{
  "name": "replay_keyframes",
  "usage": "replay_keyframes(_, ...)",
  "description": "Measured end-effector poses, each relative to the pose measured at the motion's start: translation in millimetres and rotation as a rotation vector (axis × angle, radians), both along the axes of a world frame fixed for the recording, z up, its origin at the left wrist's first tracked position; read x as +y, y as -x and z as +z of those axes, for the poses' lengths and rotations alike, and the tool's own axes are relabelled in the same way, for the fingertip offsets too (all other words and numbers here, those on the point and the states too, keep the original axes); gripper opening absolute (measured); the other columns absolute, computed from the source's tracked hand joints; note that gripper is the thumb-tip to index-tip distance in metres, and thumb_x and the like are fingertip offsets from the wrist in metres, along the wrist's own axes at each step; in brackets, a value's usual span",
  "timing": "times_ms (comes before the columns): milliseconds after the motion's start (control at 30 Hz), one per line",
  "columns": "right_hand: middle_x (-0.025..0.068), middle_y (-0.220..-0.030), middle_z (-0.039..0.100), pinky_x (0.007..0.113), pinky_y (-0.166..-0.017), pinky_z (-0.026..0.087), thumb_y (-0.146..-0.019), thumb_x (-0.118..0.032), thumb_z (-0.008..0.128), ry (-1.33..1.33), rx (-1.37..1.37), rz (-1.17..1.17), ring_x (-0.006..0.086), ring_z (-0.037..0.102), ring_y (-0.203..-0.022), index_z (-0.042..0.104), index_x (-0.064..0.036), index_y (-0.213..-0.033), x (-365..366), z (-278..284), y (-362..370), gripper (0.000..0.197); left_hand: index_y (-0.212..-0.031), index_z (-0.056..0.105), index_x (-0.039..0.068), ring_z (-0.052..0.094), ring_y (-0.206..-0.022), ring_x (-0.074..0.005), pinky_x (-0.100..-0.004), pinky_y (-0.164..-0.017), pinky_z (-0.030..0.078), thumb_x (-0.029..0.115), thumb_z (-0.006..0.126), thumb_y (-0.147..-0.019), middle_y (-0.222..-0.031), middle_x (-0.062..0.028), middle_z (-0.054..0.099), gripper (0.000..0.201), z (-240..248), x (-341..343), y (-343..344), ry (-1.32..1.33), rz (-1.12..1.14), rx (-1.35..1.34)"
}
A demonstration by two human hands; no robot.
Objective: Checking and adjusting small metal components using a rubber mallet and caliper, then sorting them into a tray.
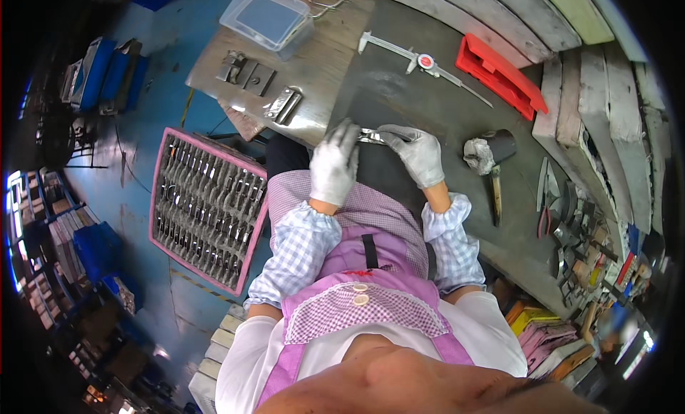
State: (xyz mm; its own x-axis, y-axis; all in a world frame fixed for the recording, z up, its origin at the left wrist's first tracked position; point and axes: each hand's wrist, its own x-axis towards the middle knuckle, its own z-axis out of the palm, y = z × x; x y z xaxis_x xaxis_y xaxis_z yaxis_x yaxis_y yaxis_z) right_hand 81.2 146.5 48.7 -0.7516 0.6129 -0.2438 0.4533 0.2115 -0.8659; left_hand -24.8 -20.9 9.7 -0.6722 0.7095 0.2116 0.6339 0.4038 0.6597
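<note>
A small shiny metal part [370, 136] is held level between my two gloved hands, just above the near edge of the dark bench top. My left hand [334, 166] has its fingers closed at the part's left end. At the other end, my right hand [417, 154] pinches it between thumb and fingers. Both white gloves partly cover the part, so its exact kind does not show. Beyond my hands lies a dial caliper [426, 62]. To the left of them, a metal block fixture [284, 105] rests on the bench.
A pink-rimmed tray [158, 193] of several rows of metal parts stands at left. Farther off are a clear plastic box [265, 20], another metal fixture [246, 73] and a red case [499, 75]. At right are a hammer [496, 193], pliers [548, 207] and stacked grey blocks [564, 93].
</note>
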Motion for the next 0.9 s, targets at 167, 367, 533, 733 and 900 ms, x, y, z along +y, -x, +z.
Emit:
replay_keyframes(167,0.0040,-0.110,0.072,0.036,-0.085,0.055,-0.087,-0.010,0.074,0.125,0.302,-0.304,0.0258,0.069,-0.099,0.079,-0.0162,-0.106,16,-51,-46,0.021,-0.149,0.041,0.000,0.042,-0.141,-0.0417,-0.0521,-0.117,0.035,0.019,0.067,-0.090,-0.157,-0.0220,0.041,0.067,-23,9,-19,0.144,-0.033,0.212)
replay_keyframes(367,0.0006,-0.103,0.071,0.040,-0.084,0.050,-0.080,-0.011,0.078,-0.590,0.293,-0.165,0.0223,0.067,-0.092,0.079,-0.0167,-0.101,10,-64,-56,0.022,-0.148,0.040,-0.001,0.043,-0.140,-0.0437,-0.0532,-0.116,0.036,0.020,0.064,-0.091,-0.155,-0.0238,0.042,0.065,-27,17,-24,0.131,-0.045,0.218)
replay_keyframes(533,0.0014,-0.110,0.071,0.042,-0.085,0.050,-0.081,-0.013,0.077,-0.678,0.306,-0.127,0.0243,0.067,-0.094,0.079,-0.0172,-0.104,20,-75,-63,0.024,-0.148,0.041,-0.002,0.045,-0.138,-0.0439,-0.0535,-0.115,0.037,0.018,0.065,-0.090,-0.153,-0.0242,0.043,0.066,-32,26,-31,0.145,-0.017,0.249)
replay_keyframes(733,0.0053,-0.124,0.070,0.043,-0.091,0.049,-0.088,-0.023,0.074,-0.655,0.184,-0.052,0.0289,0.067,-0.102,0.077,-0.0183,-0.117,2,-48,-56,0.030,-0.148,0.042,-0.001,0.045,-0.138,-0.0438,-0.0534,-0.116,0.037,0.017,0.065,-0.090,-0.154,-0.0241,0.043,0.065,-22,14,-22,0.146,0.013,0.250)
replay_keyframes(900,0.0133,-0.129,0.068,0.039,-0.093,0.055,-0.089,-0.017,0.075,-0.321,0.180,-0.167,0.0292,0.067,-0.110,0.074,-0.0131,-0.126,-5,-40,-37,0.038,-0.145,0.049,-0.001,0.051,-0.133,-0.0458,-0.0538,-0.112,0.041,0.020,0.075,-0.086,-0.144,-0.0260,0.053,0.069,-11,4,-13,-0.018,-0.036,0.169)
